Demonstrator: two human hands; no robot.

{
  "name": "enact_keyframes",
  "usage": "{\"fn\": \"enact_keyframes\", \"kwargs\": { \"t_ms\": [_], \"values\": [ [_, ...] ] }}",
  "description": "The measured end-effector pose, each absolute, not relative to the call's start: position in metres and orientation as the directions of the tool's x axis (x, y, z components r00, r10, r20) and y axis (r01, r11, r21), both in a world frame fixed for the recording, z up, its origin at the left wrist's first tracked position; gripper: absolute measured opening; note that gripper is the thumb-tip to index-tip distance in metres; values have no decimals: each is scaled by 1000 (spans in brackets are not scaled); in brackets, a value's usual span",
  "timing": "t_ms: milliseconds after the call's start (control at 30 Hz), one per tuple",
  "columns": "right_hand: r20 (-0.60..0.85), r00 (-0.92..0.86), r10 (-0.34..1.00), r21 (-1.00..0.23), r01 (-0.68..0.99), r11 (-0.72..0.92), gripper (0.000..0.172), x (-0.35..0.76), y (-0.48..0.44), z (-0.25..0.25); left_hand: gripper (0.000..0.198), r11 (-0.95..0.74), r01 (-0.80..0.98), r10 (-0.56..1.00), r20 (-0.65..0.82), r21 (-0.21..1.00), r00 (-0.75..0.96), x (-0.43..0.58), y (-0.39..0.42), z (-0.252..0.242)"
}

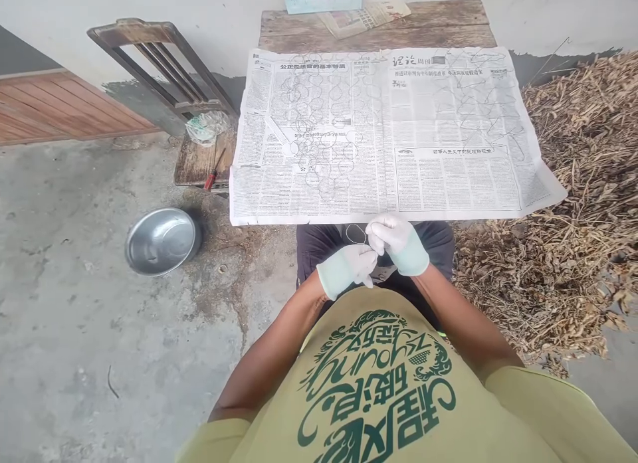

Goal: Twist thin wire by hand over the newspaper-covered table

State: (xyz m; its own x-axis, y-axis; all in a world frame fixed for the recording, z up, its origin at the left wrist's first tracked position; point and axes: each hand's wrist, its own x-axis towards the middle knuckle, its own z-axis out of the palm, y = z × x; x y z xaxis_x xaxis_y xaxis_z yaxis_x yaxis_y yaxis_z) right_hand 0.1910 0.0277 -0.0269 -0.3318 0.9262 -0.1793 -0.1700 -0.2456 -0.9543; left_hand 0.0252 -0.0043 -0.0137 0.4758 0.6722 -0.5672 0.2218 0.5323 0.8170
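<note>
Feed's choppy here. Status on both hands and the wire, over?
Left hand and right hand gloved, pinched together on wire loop. Loop just below near edge of newspaper, over the lap. Nothing between hands and paper.

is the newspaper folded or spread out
Spread out: the newspaper lies open and flat across the wooden table, both pages showing, its front edge overhanging.

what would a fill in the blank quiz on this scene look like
1. A spread-out ____ covers the wooden table.
2. The left hand and right hand, meeting at a wire ring, wear white ____.
3. A metal ____ lies on the concrete floor.
4. The screwdriver has a ____ handle.
Missing: newspaper; gloves; bowl; red.
</note>
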Motion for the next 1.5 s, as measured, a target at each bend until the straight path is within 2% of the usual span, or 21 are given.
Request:
{"fn": "enact_keyframes", "kwargs": {
  "t_ms": [133,200,300,433,667,767,900,1133,1333,1500],
  "values": [
    [-184,-427,885,-882,-325,-340,52,195,33,-39,35,570,185,713,-594,800,371,27,-6,-10],
    [-173,-451,875,-886,-316,-338,56,199,33,-45,34,577,215,714,-615,788,336,27,-6,-9],
    [-138,-509,850,-929,-232,-290,44,206,32,-49,33,567,222,703,-606,794,371,25,-5,-9],
    [-126,-564,816,-947,-175,-268,20,209,35,-47,39,551,228,628,-579,803,519,21,-3,-10],
    [-225,-623,749,-917,-125,-380,22,208,38,-33,54,595,140,520,-512,791,684,12,-4,-21],
    [-247,-666,704,-905,-100,-412,16,209,39,-32,56,623,88,500,-482,777,719,9,-5,-29],
    [-237,-705,668,-910,-79,-407,7,206,41,-35,56,650,83,468,-484,756,740,11,-8,-34],
    [-285,-607,742,-933,0,-359,10,202,33,-31,62,652,182,404,-540,736,738,13,-3,-32],
    [-349,-495,796,-932,90,-352,11,203,23,-18,44,546,333,415,-594,768,689,13,0,-18],
    [-278,-451,848,-958,73,-276,15,209,23,-19,35,540,437,476,-689,719,547,21,-7,-12]
  ]
}}
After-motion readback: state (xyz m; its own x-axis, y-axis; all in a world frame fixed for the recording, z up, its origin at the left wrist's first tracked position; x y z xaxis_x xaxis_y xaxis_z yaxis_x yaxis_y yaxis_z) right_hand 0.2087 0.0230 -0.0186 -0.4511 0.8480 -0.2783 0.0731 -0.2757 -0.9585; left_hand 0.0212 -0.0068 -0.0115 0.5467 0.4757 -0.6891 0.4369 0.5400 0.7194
